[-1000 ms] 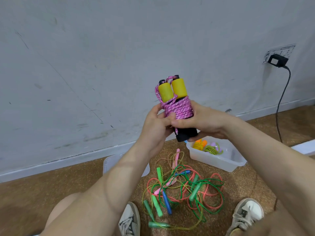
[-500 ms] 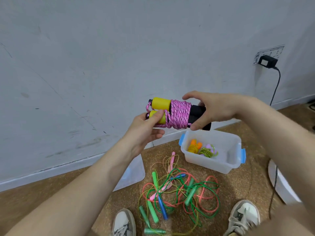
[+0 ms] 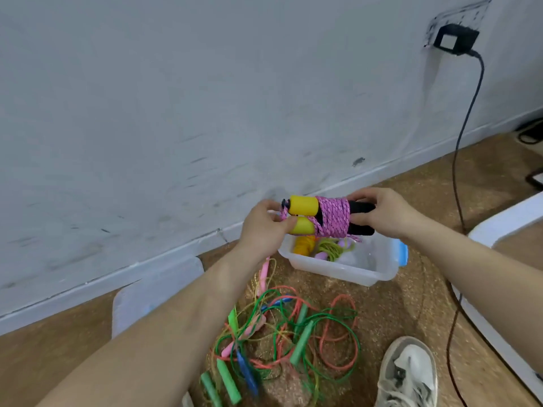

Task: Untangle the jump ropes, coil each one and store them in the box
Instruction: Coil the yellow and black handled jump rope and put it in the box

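Note:
A pink rope bundle (image 3: 333, 217), wound round two yellow-and-black handles, lies sideways just above the clear plastic box (image 3: 346, 271). My left hand (image 3: 266, 227) pinches its yellow end and my right hand (image 3: 382, 214) grips its black end. Inside the box lie an orange coil (image 3: 302, 245) and a yellow-green coil (image 3: 332, 249). In front of the box a tangle of green, coral, pink and blue ropes (image 3: 282, 345) sprawls on the floor.
The box lid (image 3: 152, 292) lies on the floor to the left by the wall. A black cable (image 3: 454, 183) hangs from a wall plug at the right. My shoe (image 3: 407, 374) is at the bottom right, beside a white object (image 3: 511, 227).
The bundle went from upright to sideways and came down from chest height to just over the box. Both hands followed it, one at each end.

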Available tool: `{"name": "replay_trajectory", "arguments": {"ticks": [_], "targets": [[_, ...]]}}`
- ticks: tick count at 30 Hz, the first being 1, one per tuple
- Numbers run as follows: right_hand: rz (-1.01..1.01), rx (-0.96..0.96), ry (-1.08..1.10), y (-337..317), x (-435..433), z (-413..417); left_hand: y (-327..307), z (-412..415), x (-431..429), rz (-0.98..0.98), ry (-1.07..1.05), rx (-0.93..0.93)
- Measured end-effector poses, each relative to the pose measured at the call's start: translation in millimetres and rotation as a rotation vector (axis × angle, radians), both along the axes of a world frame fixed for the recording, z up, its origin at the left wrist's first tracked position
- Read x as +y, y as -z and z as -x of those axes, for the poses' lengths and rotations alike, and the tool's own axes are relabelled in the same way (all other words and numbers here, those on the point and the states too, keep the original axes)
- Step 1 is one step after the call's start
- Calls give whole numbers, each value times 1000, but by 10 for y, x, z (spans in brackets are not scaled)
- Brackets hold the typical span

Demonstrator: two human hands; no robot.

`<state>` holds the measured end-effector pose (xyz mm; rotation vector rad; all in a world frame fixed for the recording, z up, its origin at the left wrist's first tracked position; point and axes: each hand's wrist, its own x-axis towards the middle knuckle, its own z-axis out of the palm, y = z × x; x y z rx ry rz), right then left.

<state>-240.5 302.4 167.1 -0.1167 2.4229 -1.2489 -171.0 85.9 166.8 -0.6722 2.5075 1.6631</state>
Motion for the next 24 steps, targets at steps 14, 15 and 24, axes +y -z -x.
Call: {"name": "replay_trajectory", "arguments": {"ticks": [14,15,24], "targets": [[-47,-220,229,1765,-325,536,1490,869,154,430,317,-133],[-78,-213,167,1825,-370,526,1524,865,197,524,413,-121],[-314,6,-233,2007,-310,438,1550,866,277,902,824,-339]]}}
